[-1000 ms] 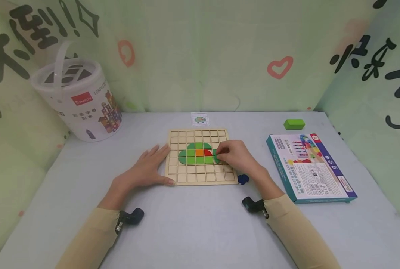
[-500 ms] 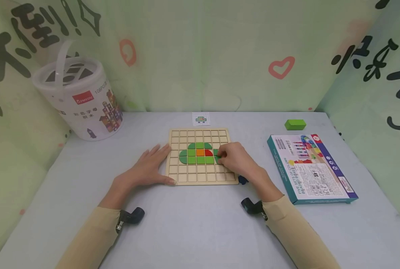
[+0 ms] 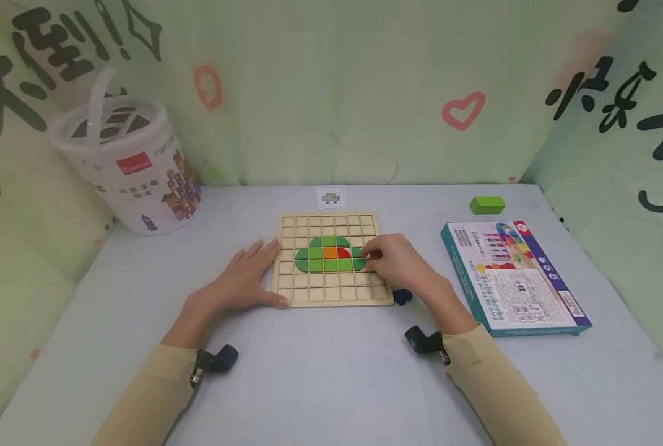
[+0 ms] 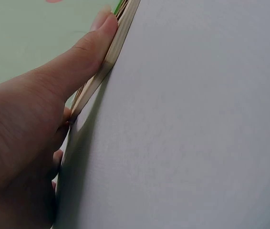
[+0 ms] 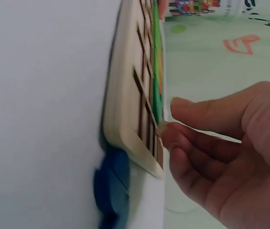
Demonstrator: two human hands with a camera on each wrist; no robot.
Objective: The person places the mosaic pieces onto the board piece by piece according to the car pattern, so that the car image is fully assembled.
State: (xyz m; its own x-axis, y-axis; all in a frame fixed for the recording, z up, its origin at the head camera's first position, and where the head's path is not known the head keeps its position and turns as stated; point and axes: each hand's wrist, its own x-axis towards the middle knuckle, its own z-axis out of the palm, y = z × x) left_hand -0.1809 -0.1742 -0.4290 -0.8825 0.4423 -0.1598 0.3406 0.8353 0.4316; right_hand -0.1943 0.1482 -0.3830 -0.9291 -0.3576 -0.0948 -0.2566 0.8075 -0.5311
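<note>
A wooden grid board (image 3: pixel 314 295) lies on the table with green, orange and red tiles set in its squares. My left hand (image 3: pixel 239 279) rests spread along the board's left edge. Its thumb (image 4: pixel 85 55) lies on the near-left corner. At the right end of the coloured shape my right hand (image 3: pixel 400 263) is bent over a dark green rounded tile (image 3: pixel 359 264) that sits in the grid. In the right wrist view the thumb (image 5: pixel 206 114) stands apart from the index finger, with nothing between them. Dark blue pieces (image 5: pixel 112 186) lie beside the board's near-right corner.
A small pattern card (image 3: pixel 331 198) lies behind the board. To the right are a flat cardboard box (image 3: pixel 523 291) and a green block (image 3: pixel 487 205). A white lidded bucket (image 3: pixel 142 167) stands at the back left, against the printed curtain.
The right hand has pushed the dark green tile down into the grid, parted its fingers from it and shifted slightly right. The left hand has stayed on the board's edge.
</note>
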